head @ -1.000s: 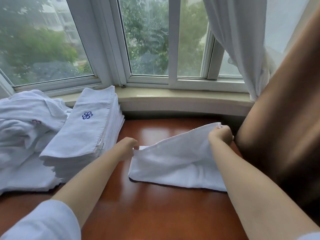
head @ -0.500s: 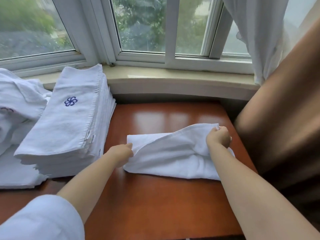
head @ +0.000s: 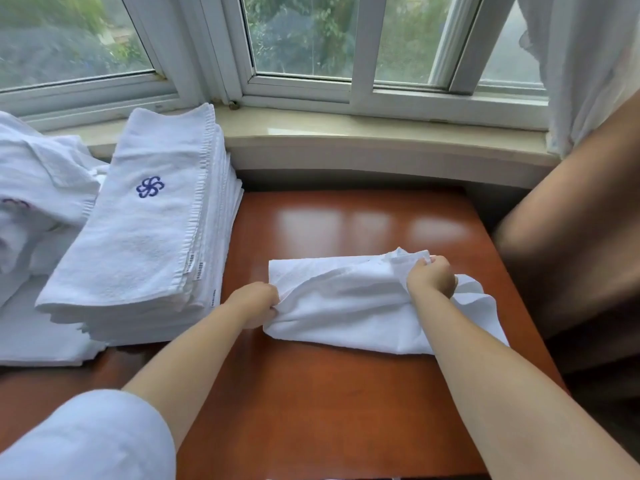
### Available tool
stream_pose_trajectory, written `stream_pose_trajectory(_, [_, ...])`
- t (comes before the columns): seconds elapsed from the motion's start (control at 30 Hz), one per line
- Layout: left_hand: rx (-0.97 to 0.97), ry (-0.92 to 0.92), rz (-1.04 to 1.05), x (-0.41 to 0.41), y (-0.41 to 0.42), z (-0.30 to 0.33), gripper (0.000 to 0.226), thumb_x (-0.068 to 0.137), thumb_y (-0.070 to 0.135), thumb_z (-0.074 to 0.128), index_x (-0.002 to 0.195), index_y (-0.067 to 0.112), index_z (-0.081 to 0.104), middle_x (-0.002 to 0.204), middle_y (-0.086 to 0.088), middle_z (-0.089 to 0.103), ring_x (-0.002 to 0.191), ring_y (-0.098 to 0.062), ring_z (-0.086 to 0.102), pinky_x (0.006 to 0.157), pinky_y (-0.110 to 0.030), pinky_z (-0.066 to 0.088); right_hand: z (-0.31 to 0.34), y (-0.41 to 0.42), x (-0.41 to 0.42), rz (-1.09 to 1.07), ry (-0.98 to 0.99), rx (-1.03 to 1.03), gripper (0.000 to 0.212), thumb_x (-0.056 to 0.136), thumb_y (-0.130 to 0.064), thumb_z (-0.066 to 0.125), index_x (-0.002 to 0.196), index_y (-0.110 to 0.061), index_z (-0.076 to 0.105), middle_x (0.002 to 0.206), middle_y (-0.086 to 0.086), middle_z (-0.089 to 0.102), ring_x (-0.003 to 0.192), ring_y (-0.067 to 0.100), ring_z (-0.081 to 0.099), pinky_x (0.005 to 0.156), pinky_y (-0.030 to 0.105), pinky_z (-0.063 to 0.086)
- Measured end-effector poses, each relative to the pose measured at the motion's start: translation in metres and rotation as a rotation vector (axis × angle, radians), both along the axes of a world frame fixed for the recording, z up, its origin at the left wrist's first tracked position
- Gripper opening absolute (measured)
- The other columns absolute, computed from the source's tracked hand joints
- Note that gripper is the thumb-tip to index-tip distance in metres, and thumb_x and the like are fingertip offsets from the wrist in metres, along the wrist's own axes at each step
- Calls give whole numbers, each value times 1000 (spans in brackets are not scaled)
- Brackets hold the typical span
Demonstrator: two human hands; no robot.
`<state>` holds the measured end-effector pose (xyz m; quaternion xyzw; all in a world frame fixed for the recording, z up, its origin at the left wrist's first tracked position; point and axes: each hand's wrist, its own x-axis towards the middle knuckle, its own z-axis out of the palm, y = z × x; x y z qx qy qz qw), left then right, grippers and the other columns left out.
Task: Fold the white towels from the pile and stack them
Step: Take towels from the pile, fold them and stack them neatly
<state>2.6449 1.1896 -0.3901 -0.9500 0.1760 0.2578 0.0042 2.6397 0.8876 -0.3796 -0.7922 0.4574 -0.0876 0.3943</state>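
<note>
- Head view: reddish-brown glossy table (head: 346, 393) sits below a white-framed window (head: 301, 81) with a pale sill (head: 346, 133) and a white curtain (head: 581, 64) at the right.
- One white towel (head: 346, 306), partly folded, lies on the table's middle right, its far edge flat and its upper layer raised.
- Left hand (head: 254, 304) pinches the towel's left end, fingers curled on the cloth.
- Right hand (head: 431, 278) grips the lifted right corner, fist closed on the fabric, forearm crossing the towel's near right part.
- Stack of folded towels (head: 138, 244), topped by a blue flower emblem (head: 150, 187), stands to the left, near the hands but apart from them.
- Unfolded pile (head: 34, 202) lies at the far left, touching the stack.
- Risk, as I judge it: the loose flap under the right forearm may bunch, leaving uneven edges; a lopsided fold could make the stack lean.
</note>
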Motion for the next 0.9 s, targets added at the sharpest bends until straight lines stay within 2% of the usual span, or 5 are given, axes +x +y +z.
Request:
stream_pose_trajectory(0.13, [-92,-61,163,4,-4,13,34,82,17,59,54,13,40,67,-1,43,74,-24,44,58,-30,31,10,-6,3,6,4,-50,27,98,-20,47,109,-8,69,109,16,66,115,32,49,87,35,42])
stream_pose_trajectory(0.23, [-259,-259,388,17,-4,38,7,81,16,68,81,11,73,91,-5,65,90,-28,59,71,-33,49,29,-12,7,-23,-22,-138,29,98,-25,49,109,-8,70,103,15,67,117,25,46,79,32,39])
stream_pose_trajectory(0.37, [-256,-436,475,32,-4,78,26,81,6,58,97,19,74,103,-7,68,96,-30,61,76,-31,49,68,-30,11,-120,-140,-211,33,100,-26,47,113,-4,68,105,17,64,113,29,48,78,33,38])
stream_pose_trajectory(0.7, [-464,-396,391,28,17,180,12,73,1,73,78,11,77,79,-2,70,81,-21,63,64,-21,43,164,-51,11,-198,-427,-33,35,102,-15,32,128,-6,54,131,16,54,120,32,51,92,33,36])
stream_pose_trajectory(0.9, [-555,-367,388,11,29,222,52,74,28,83,43,16,43,50,2,28,54,-15,26,51,-27,19,193,-60,10,-209,-557,50,30,102,-14,35,122,0,53,129,20,56,119,33,52,91,35,35])
